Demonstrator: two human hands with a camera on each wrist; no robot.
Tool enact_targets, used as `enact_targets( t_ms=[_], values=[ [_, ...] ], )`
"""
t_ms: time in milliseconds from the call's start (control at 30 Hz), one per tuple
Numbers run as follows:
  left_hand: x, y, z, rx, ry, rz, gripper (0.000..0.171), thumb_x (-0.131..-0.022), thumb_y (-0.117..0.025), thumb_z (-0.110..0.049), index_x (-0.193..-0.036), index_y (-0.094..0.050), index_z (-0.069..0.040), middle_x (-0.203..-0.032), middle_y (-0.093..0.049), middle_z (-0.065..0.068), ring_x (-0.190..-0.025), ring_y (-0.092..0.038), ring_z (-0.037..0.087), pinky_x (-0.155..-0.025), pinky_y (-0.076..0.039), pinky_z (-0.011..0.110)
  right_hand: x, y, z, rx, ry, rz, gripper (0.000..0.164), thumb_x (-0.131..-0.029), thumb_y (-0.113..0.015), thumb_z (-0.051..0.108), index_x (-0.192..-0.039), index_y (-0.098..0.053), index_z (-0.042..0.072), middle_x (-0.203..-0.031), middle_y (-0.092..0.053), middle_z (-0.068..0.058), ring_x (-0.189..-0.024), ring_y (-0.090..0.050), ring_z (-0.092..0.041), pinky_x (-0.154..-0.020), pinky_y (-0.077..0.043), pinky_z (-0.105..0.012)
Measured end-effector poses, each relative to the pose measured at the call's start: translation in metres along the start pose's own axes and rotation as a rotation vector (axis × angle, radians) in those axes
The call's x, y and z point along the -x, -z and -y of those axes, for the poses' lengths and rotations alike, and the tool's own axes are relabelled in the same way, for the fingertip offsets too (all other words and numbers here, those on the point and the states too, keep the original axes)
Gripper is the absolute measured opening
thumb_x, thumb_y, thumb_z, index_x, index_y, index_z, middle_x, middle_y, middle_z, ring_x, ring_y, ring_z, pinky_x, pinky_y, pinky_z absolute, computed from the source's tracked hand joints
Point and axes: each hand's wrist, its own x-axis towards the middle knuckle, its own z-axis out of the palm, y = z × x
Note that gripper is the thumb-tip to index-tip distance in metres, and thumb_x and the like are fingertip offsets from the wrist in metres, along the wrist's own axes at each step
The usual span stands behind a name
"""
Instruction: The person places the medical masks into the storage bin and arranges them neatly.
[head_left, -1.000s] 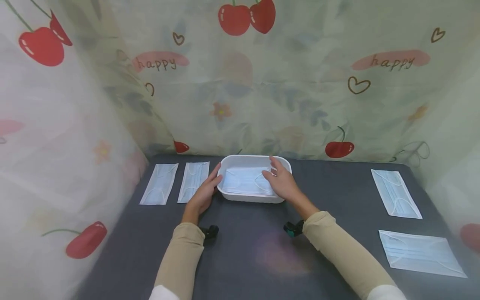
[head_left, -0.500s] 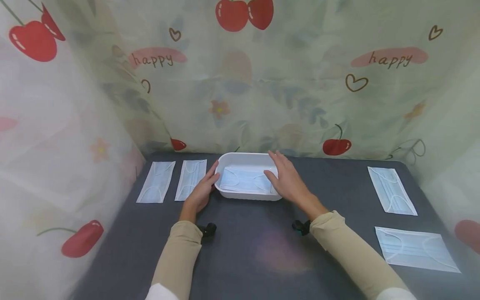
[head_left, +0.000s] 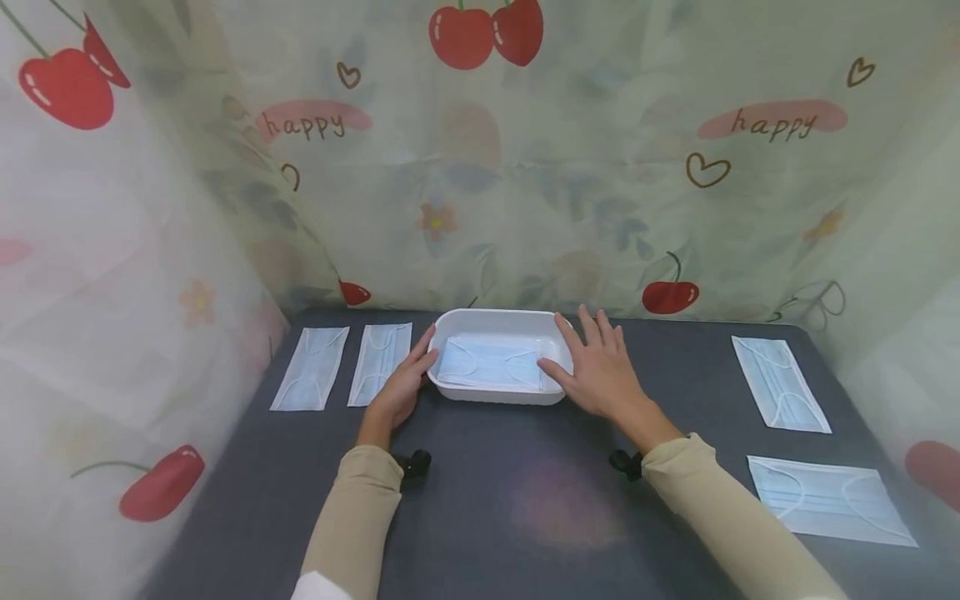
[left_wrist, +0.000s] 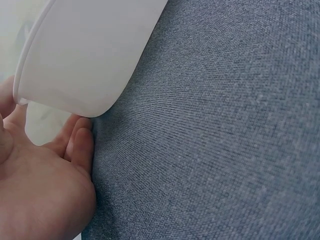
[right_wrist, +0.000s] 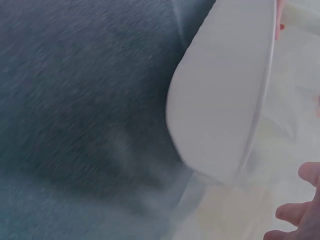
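A white plastic basin (head_left: 498, 396) stands at the back of the table with pale blue face masks (head_left: 489, 363) lying flat inside, their ear loops on top. My left hand (head_left: 399, 392) holds its left end, thumb at the rim and fingers along the outer wall; in the left wrist view the lower fingers (left_wrist: 82, 145) lie close to the tabletop. My right hand (head_left: 603, 379) hovers by the right end with fingers spread and nothing held. In the right wrist view its fingertips (right_wrist: 290, 212) are apart from the basin (right_wrist: 220, 95).
Two masks lie left of the basin, an outer one (head_left: 310, 369) and an inner one (head_left: 378, 358) near my left hand. On the right side are a back mask (head_left: 782, 383) and a nearer, larger-looking mask (head_left: 828, 500). Printed curtains (head_left: 487, 208) rise behind the dark grey table (head_left: 487, 517).
My right hand has drawn out of the basin and to the right, its fingers spreading wider. The left hand has stayed at the basin's left end. The view has shifted slightly.
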Motion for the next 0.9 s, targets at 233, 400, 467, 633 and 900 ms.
enact_targets(
  t_ms=[233, 400, 467, 633, 900],
  values=[
    [0.002, 0.0, 0.002, -0.009, -0.003, -0.002, 0.055, -0.112, -0.036, -0.034, -0.162, -0.015, -0.044, -0.173, -0.004, -0.013, -0.161, -0.002, 0.015, -0.132, -0.008, 0.048, 0.008, -0.004, -0.02, 0.019, -0.047, -0.001, 0.084, -0.098, -0.05, 0.066, -0.164, -0.023, 0.021, -0.17, -0.013, -0.024, -0.156, -0.008, -0.051, -0.123, -0.011, -0.072],
    [0.004, -0.001, 0.0, -0.008, -0.006, 0.003, 0.055, -0.112, -0.036, -0.035, -0.162, -0.015, -0.044, -0.173, -0.004, -0.013, -0.161, -0.002, 0.015, -0.132, -0.008, 0.048, 0.016, -0.006, -0.031, 0.029, -0.079, 0.009, 0.086, -0.098, -0.051, 0.065, -0.164, -0.022, 0.02, -0.17, -0.012, -0.025, -0.156, -0.008, -0.053, -0.123, -0.01, -0.073],
    [0.004, -0.001, -0.001, -0.008, -0.009, 0.006, 0.055, -0.112, -0.037, -0.035, -0.162, -0.015, -0.044, -0.173, -0.004, -0.013, -0.161, -0.001, 0.015, -0.132, -0.008, 0.048, 0.018, -0.007, -0.035, 0.031, -0.092, 0.006, 0.086, -0.098, -0.051, 0.065, -0.164, -0.021, 0.02, -0.17, -0.012, -0.025, -0.155, -0.008, -0.053, -0.123, -0.01, -0.073],
    [0.004, -0.001, -0.002, -0.011, -0.006, 0.007, 0.055, -0.112, -0.037, -0.035, -0.162, -0.016, -0.044, -0.173, -0.004, -0.014, -0.161, -0.001, 0.015, -0.132, -0.007, 0.049, 0.023, -0.005, -0.048, 0.034, -0.13, 0.009, 0.087, -0.098, -0.049, 0.067, -0.165, -0.019, 0.02, -0.17, -0.011, -0.026, -0.156, -0.006, -0.053, -0.123, -0.008, -0.073],
    [0.004, -0.001, -0.001, -0.016, -0.003, 0.006, 0.055, -0.112, -0.035, -0.034, -0.162, -0.014, -0.043, -0.174, -0.003, -0.013, -0.162, 0.0, 0.016, -0.132, -0.006, 0.05, 0.028, -0.002, -0.072, 0.043, -0.187, 0.009, 0.089, -0.097, -0.047, 0.069, -0.164, -0.02, 0.017, -0.168, -0.012, -0.029, -0.154, -0.007, -0.056, -0.122, -0.007, -0.074]
  ],
)
